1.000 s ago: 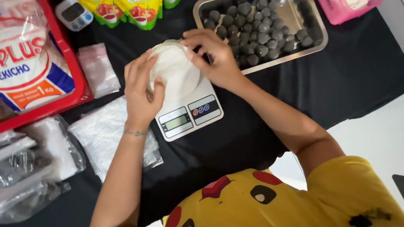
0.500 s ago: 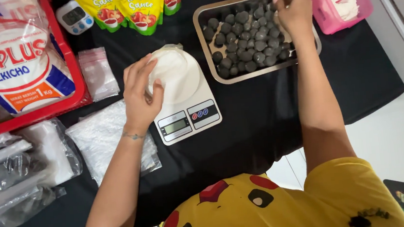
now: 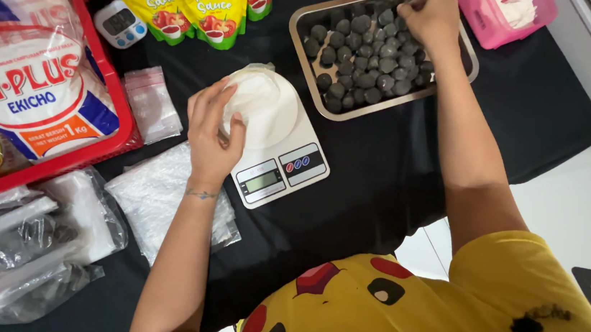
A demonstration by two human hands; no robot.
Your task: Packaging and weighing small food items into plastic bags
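My left hand (image 3: 211,134) rests on a clear plastic bag (image 3: 254,98) that sits on the round platform of a white digital kitchen scale (image 3: 275,146). Its fingers hold the bag's left edge. My right hand (image 3: 432,19) reaches into a metal tray (image 3: 317,92) filled with several dark round balls (image 3: 364,58). Its fingers are curled over the balls at the tray's far right; whether one is pinched is hidden under the hand.
A red basket (image 3: 57,164) with large food packets stands at the left. Green sauce pouches (image 3: 215,11) and a small timer (image 3: 121,22) lie at the back. A pink tub (image 3: 491,24) of white powder is back right. Stacked clear bags (image 3: 161,200) lie beside the scale.
My right hand left the bag on the scale and moved right into the metal tray, where it now sits among the balls. My left hand stayed on the bag.
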